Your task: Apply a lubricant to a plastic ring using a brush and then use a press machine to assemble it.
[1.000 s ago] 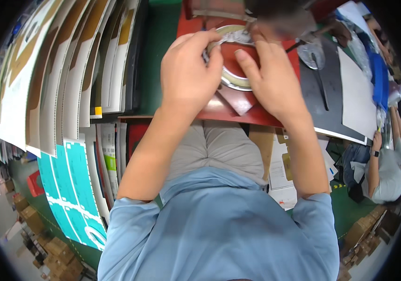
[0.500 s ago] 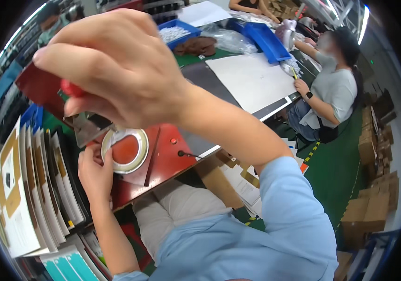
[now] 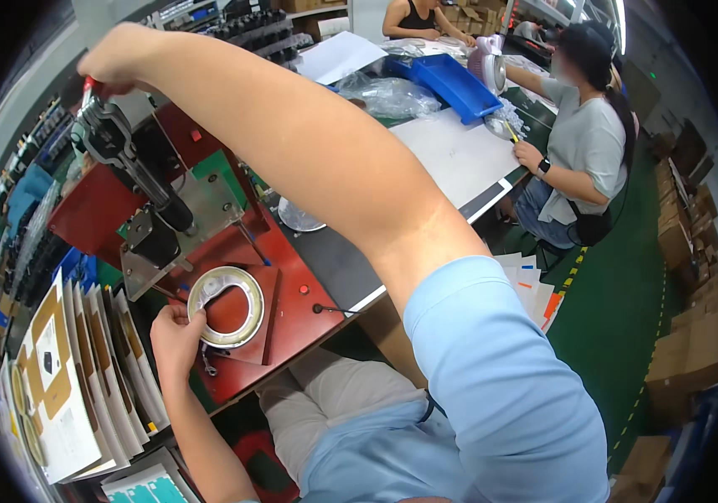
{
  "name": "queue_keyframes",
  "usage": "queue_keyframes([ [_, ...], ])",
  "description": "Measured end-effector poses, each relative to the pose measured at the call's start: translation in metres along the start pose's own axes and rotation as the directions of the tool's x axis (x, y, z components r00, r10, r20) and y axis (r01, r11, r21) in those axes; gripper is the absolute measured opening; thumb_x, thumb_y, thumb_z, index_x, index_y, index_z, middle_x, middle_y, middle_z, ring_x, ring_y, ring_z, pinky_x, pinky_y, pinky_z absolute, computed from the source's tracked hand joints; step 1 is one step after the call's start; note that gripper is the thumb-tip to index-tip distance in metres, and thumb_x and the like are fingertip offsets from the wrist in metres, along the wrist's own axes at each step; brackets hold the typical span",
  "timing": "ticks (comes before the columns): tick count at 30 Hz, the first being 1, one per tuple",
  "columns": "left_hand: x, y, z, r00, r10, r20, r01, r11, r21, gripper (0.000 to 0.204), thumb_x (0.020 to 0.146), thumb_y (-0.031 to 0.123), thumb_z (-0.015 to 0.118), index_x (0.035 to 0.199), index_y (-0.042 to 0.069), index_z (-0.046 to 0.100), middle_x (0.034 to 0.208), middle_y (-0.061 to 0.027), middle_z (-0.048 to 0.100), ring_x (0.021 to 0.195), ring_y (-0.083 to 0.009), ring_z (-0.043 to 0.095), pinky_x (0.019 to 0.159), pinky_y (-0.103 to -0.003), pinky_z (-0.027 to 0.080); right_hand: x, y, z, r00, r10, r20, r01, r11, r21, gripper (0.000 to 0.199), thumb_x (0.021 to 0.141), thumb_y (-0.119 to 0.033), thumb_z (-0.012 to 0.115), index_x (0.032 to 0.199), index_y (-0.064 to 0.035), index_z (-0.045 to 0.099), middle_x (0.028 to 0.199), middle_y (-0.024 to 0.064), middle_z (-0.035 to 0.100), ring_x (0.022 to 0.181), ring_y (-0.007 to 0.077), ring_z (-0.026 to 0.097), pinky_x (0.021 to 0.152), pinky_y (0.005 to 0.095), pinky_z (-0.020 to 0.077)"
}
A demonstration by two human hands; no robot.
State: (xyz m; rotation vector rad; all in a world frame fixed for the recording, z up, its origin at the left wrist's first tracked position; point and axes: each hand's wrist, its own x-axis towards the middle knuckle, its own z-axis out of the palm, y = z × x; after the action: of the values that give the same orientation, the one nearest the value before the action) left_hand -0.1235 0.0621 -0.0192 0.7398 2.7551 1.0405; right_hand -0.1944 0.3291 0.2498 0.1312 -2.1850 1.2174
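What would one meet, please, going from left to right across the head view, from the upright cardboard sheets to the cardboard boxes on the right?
Upright cardboard sheets → left hand → pale ring → red button → blue tray → co-worker's light shirt → cardboard boxes.

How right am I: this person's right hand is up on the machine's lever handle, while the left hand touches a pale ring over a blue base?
Not quite: the base is red, not blue, as the current head view shows. The right hand is indeed up on the lever handle, and the left hand touches the pale ring.
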Motion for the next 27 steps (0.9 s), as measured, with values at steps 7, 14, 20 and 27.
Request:
queue_keyframes([
  [7,-0.025,-0.017,-0.004,0.964,-0.036,0.265,0.217,0.683,-0.698,0.021,0.096,0.023,0.075,0.101,0.008,0.061,0.077,0.0036,0.064,0.059,-0.003,0.052,0.051,-0.02,0.035,-0.059,-0.013,-0.029,0.989,0.119,-0.094,-0.13,0.983,-0.13,0.022,0.093,-0.028,0.072,0.086,-0.0086,0.08,0.078,0.0085,0.078,0.067,0.0192,0.075,0.065,0.0301,0.0545],
  [14,-0.075,-0.03,0.004,0.986,0.07,0.15,0.11,0.403,-0.908,0.015,0.107,0.02,0.061,0.11,0.006,0.06,0.091,-0.0023,0.068,0.062,-0.0022,0.052,0.051,-0.018,0.034,-0.217,-0.002,-0.042,0.869,-0.35,-0.35,0.3,0.935,-0.189,0.021,0.096,-0.022,0.071,0.09,-0.0018,0.076,0.075,0.0165,0.072,0.07,0.0302,0.072,0.064,0.0378,0.0556],
  [20,-0.095,-0.031,0.017,0.994,0.052,0.101,0.079,0.319,-0.945,0.019,0.11,0.018,0.055,0.116,0.0,0.059,0.095,-0.0078,0.07,0.069,-0.0057,0.055,0.059,-0.02,0.039,-0.351,0.11,-0.06,0.921,0.242,-0.306,-0.334,0.894,-0.297,0.02,0.099,-0.02,0.068,0.101,-0.0015,0.074,0.091,0.0157,0.074,0.085,0.0331,0.072,0.076,0.041,0.0556],
  [27,-0.095,-0.03,0.035,0.993,0.005,0.115,0.105,0.359,-0.927,0.021,0.11,0.018,0.056,0.118,-0.001,0.062,0.092,-0.007,0.073,0.064,-0.0039,0.054,0.057,-0.02,0.039,-0.429,0.18,-0.071,0.916,0.248,-0.316,-0.398,0.669,-0.628,0.03,0.093,-0.019,0.076,0.116,-0.0014,0.068,0.113,0.0171,0.068,0.107,0.0365,0.064,0.094,0.0451,0.0529],
])
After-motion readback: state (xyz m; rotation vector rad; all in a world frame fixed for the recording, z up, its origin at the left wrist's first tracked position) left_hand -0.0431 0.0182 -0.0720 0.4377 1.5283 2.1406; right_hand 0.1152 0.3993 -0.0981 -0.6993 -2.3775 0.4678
